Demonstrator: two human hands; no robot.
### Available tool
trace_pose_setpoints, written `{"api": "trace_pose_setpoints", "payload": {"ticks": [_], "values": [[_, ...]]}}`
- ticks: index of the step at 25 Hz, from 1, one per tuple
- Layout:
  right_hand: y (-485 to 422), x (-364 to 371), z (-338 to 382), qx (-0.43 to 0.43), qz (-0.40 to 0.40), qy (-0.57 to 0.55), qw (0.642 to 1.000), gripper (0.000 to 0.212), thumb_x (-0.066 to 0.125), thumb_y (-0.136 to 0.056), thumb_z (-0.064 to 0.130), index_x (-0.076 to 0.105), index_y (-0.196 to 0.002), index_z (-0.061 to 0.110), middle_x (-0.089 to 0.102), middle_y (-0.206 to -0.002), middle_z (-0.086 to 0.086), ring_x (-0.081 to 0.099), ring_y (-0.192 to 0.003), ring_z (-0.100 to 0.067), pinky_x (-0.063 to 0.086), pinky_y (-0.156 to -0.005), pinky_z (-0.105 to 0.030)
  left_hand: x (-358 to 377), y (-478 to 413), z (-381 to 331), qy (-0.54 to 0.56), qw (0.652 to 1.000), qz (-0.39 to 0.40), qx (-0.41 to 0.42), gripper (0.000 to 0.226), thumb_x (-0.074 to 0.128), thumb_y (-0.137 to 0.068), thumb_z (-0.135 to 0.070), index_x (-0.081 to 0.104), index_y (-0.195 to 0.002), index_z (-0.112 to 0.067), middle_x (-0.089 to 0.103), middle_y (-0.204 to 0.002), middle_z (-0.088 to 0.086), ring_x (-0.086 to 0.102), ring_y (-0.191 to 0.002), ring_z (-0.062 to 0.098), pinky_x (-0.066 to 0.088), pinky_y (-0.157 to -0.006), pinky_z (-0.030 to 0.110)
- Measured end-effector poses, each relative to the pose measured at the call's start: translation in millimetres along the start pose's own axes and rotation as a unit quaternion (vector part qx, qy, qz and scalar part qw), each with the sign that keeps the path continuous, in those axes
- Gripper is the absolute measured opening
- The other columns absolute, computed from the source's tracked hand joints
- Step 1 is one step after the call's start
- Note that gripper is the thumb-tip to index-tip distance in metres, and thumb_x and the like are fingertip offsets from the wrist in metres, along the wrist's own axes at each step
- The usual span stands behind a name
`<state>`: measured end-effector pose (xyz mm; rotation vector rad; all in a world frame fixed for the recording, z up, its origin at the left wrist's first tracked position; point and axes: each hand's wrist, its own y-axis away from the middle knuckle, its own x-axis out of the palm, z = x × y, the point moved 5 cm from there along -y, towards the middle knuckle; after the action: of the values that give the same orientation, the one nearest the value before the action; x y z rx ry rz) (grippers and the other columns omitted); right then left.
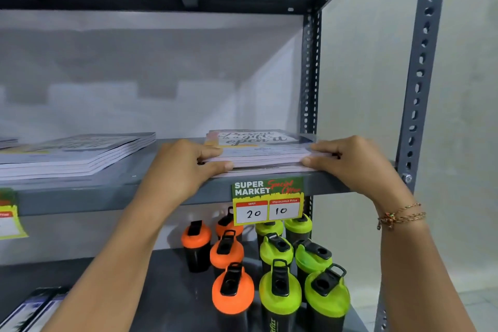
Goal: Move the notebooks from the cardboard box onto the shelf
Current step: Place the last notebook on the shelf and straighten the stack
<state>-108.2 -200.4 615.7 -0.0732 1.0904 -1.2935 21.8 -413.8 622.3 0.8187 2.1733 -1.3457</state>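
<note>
Both hands grip a notebook stack (260, 149) at the shelf (167, 191) front edge, right end: left hand (186, 167) and right hand (353, 162) closed on its sides, thumbs underneath. Best approach: slide stack back w/ even push, square it to the other stack (80, 153) at left. Cardboard box not in view. Bottles (269, 264) fill the shelf below.

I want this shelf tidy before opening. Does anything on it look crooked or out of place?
The notebook stack between the left hand and right hand is uneven: its lower books jut out over the shelf edge. The left-side pile is fanned, edges stepped. Nothing looks spilled or damaged.
</note>
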Motion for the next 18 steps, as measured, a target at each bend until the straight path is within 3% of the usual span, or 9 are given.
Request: {"api": "trace_pose_setpoints", "payload": {"ticks": [2, 4, 5, 8, 14, 18], "values": [[-2, -3, -1, -0.010, -0.011, 0.004, 1.000, 0.040, 0.074, -0.073, 0.036, 0.069, -0.107, 0.016, 0.070, -0.116, -0.003, 0.059, -0.094, -0.009, 0.039, -0.071, -0.014, 1, 0, 0, -0.010, 1.000, -0.009, 0.000, 0.040, 0.069, -0.079, -0.035, 0.067, -0.115, -0.018, 0.065, -0.125, 0.001, 0.058, -0.116, 0.011, 0.035, -0.083, 0.017], [-4, -4, -4, -0.011, -0.023, -0.004, 1.000, 0.037, 0.076, -0.072, 0.034, 0.071, -0.103, 0.014, 0.072, -0.111, -0.004, 0.056, -0.088, -0.006, 0.039, -0.058, -0.001, 1, 1, -2, -0.013, 1.000, -0.014, 0.001, 0.036, 0.068, -0.080, -0.034, 0.068, -0.112, -0.019, 0.067, -0.122, 0.000, 0.057, -0.117, 0.009, 0.035, -0.085, 0.016], [-4, -5, -5, -0.012, -0.027, -0.009, 1.000, 0.037, 0.076, -0.071, 0.034, 0.072, -0.102, 0.014, 0.072, -0.109, -0.005, 0.055, -0.087, -0.005, 0.039, -0.059, 0.003, 1, 0, -2, -0.012, 1.000, -0.015, -0.001, 0.034, 0.068, -0.080, -0.033, 0.069, -0.111, -0.019, 0.067, -0.122, -0.002, 0.056, -0.118, 0.009, 0.034, -0.086, 0.015], [-5, -4, -5, -0.017, -0.038, -0.016, 0.999, 0.036, 0.076, -0.071, 0.034, 0.072, -0.100, 0.014, 0.073, -0.108, -0.005, 0.056, -0.091, -0.005, 0.037, -0.073, -0.007, -1, -2, -2, -0.006, 1.000, -0.023, -0.006, 0.032, 0.068, -0.080, -0.033, 0.070, -0.109, -0.018, 0.069, -0.120, -0.003, 0.056, -0.118, 0.009, 0.034, -0.088, 0.016], [-7, 1, -5, -0.029, -0.016, -0.001, 0.999, 0.034, 0.071, -0.077, 0.033, 0.069, -0.106, 0.015, 0.070, -0.116, -0.006, 0.055, -0.118, -0.017, 0.040, -0.098, -0.023, 0, 1, 2, -0.014, 0.999, -0.052, -0.006, 0.034, 0.066, -0.083, -0.032, 0.067, -0.114, -0.020, 0.068, -0.120, -0.001, 0.057, -0.116, 0.011, 0.037, -0.088, 0.017], [-11, 5, -5, -0.027, 0.000, -0.004, 1.000, 0.033, 0.070, -0.078, 0.035, 0.069, -0.107, 0.017, 0.070, -0.115, -0.003, 0.055, -0.119, -0.016, 0.039, -0.097, -0.022, -1, 1, 7, -0.014, 0.998, -0.059, -0.019, 0.034, 0.065, -0.084, -0.030, 0.066, -0.116, -0.019, 0.067, -0.121, 0.001, 0.057, -0.115, 0.011, 0.033, -0.083, 0.014]]}}
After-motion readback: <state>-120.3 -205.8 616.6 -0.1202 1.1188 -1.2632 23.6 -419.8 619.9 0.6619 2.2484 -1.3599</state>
